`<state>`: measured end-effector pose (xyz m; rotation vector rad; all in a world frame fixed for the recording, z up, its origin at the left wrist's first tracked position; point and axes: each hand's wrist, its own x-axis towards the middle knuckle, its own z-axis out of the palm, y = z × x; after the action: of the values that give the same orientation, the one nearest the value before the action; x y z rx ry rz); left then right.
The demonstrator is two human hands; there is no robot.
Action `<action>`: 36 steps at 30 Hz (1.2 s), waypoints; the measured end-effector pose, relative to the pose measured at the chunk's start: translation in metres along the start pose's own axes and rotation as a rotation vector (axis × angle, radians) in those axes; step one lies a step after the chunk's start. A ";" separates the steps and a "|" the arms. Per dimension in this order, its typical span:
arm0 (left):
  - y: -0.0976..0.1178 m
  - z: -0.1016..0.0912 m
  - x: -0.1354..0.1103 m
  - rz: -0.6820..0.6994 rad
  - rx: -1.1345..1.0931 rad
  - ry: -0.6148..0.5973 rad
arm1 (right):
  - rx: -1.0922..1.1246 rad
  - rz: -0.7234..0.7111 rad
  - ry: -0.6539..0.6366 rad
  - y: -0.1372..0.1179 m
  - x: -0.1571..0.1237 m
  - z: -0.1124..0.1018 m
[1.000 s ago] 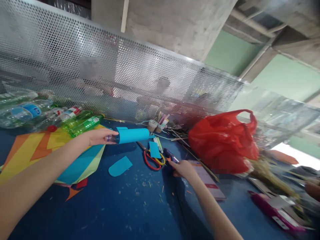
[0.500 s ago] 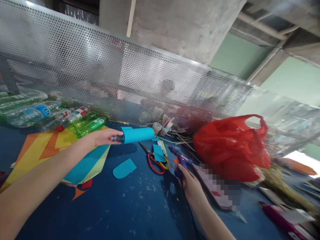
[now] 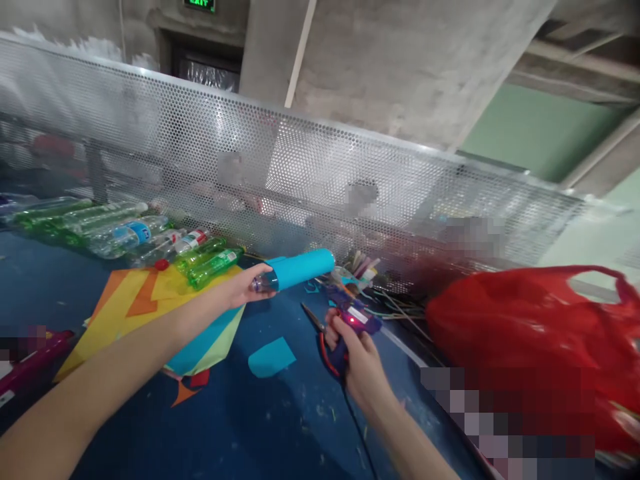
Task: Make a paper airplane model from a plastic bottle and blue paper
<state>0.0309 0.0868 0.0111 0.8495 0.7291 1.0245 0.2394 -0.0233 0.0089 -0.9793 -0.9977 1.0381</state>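
My left hand (image 3: 243, 288) grips the neck end of a plastic bottle wrapped in cyan paper (image 3: 300, 268), held level above the blue table (image 3: 240, 427). My right hand (image 3: 357, 357) is closed round the handle of a purple glue gun (image 3: 353, 319), lifted off the table, its nozzle pointing left toward the wrapped bottle. A small red light glows on the gun. Its dark cord (image 3: 357, 433) trails down toward me. Scissors with red handles (image 3: 320, 330) lie just behind the gun. A loose cyan paper cut-out (image 3: 271, 356) lies flat below the bottle.
Several empty clear and green bottles (image 3: 150, 240) lie at the back left beside coloured paper sheets (image 3: 150, 300). A red plastic bag (image 3: 540, 340) fills the right side. Thin sticks and small cups (image 3: 365, 270) sit against the perforated metal screen (image 3: 300, 180). People work behind the screen.
My right hand has picked the glue gun up from the table and raised it toward the bottle. The left hand keeps holding the wrapped bottle; the camera has swung left.
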 end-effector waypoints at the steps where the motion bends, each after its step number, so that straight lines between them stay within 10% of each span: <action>1: -0.001 0.000 0.000 0.020 0.001 -0.020 | -0.055 -0.020 -0.022 0.003 -0.002 0.005; 11: -0.003 0.009 -0.008 -0.006 0.012 -0.068 | -0.467 -0.144 -0.123 0.016 -0.013 0.000; 36: -0.004 0.028 -0.023 -0.014 0.052 -0.010 | -0.589 -0.108 -0.078 0.028 -0.012 -0.009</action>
<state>0.0483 0.0574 0.0240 0.8923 0.7546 0.9916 0.2396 -0.0302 -0.0218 -1.3479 -1.4477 0.7034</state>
